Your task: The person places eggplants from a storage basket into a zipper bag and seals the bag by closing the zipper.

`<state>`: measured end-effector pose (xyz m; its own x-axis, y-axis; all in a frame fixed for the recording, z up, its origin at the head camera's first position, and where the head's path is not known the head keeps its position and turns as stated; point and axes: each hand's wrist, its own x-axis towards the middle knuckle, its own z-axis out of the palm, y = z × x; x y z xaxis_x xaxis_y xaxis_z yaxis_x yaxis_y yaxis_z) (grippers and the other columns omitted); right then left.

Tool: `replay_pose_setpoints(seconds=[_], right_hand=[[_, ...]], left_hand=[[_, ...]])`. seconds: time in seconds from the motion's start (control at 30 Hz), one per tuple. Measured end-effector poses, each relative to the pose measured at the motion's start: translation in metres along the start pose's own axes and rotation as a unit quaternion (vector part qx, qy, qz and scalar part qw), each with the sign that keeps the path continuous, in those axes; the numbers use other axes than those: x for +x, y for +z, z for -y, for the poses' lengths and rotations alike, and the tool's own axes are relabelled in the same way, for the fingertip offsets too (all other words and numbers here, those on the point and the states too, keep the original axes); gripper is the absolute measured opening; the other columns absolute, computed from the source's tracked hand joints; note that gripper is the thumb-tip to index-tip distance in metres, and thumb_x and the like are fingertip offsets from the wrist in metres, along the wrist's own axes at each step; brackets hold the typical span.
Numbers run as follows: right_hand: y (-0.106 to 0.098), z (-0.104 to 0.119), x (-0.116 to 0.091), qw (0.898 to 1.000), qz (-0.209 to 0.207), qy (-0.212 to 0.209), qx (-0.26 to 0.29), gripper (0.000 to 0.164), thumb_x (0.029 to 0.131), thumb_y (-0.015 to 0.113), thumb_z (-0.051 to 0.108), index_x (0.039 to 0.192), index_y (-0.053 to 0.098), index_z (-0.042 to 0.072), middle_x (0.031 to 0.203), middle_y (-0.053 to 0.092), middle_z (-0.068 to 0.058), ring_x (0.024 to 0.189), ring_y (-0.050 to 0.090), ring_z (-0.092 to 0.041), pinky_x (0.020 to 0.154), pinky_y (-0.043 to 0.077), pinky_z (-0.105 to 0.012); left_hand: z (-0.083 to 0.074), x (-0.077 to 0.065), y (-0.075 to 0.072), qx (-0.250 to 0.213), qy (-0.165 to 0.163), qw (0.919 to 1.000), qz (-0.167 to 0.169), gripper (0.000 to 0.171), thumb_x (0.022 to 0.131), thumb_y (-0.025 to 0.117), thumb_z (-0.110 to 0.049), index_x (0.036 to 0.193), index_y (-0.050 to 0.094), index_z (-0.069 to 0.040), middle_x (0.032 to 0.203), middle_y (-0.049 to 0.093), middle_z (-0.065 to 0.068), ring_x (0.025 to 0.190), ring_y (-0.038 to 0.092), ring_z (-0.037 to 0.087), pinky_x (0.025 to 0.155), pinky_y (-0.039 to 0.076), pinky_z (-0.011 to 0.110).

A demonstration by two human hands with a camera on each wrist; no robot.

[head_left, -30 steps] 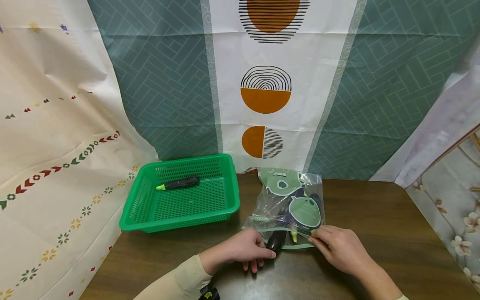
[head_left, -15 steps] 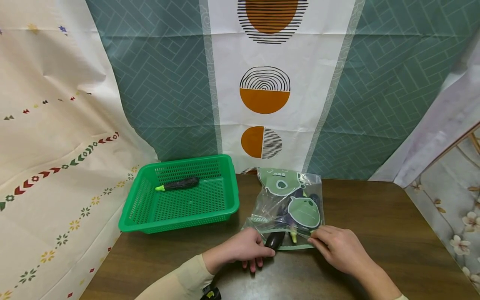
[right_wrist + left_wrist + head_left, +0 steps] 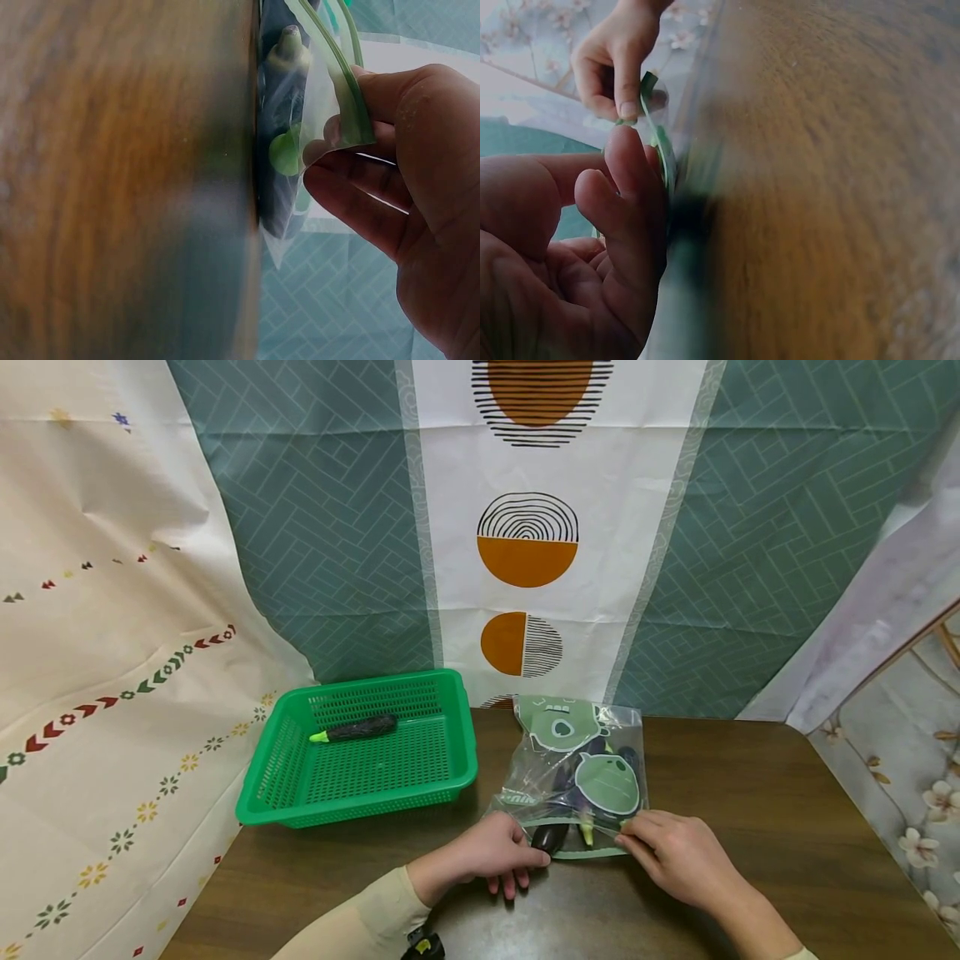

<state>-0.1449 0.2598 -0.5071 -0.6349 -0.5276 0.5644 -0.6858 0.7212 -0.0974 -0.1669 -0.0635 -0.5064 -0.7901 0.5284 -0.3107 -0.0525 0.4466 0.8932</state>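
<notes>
At the left of the head view hung a cream cloth (image 3: 97, 693) printed with rows of small flowers. Left of centre, a green basket (image 3: 360, 802) stood on a brown table (image 3: 750, 810), and in it lay a dark eggplant (image 3: 362, 727), stem end to the left; neither wrist view showed this one. At bottom centre was the left hand (image 3: 495, 852), its thumb at the near end of a black eggplant (image 3: 550, 837), which lay in the mouth of a clear bag (image 3: 606, 781). The left wrist view gave its bent fingers close up, with the bag's edge just beyond, but hid that eggplant; whether the fingers gripped the bag, I could not tell. The bag lay right of centre, flat on the table, mouth toward the bottom of the frame. Right of it, the right hand (image 3: 678, 860) pinched the bag's mouth at its right end. The right wrist view showed this hold from close by: a green strip (image 3: 352, 116) between thumb and fingertips, with dark eggplants inside, one pale stem end (image 3: 290, 45) near the top. At the lower right of the head view hung a flowered sheet (image 3: 926, 839).
</notes>
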Motion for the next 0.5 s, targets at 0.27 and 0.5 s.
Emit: replay_pose_setpoints(seconds=[0.27,0.5], right_hand=[[0.0015,-0.0015,-0.0002,1.0,-0.008,-0.01,-0.001,0.026,0.081,0.097,0.016,0.09,0.075,0.027,0.083,0.066,0.021,0.069,0.056,0.006,0.056,0.048,-0.022],[0.0013,-0.0008,-0.0007,1.0,-0.003,-0.003,0.002,0.026,0.082,0.097,0.016,0.09,0.075,0.027,0.083,0.066,0.021,0.07,0.056,0.006,0.056,0.049,-0.022]], left_hand=[[-0.002,-0.001,0.0015,-0.035,0.003,0.9994,-0.001,0.034,0.101,0.081,-0.021,0.076,0.076,0.002,0.062,0.071,0.009,0.042,0.06,0.009,0.036,0.044,0.021],[-0.0004,0.0005,0.0017,-0.065,0.0,0.9979,0.006,0.03,0.102,0.08,-0.018,0.08,0.077,0.003,0.066,0.072,0.008,0.044,0.062,0.009,0.037,0.045,0.021]])
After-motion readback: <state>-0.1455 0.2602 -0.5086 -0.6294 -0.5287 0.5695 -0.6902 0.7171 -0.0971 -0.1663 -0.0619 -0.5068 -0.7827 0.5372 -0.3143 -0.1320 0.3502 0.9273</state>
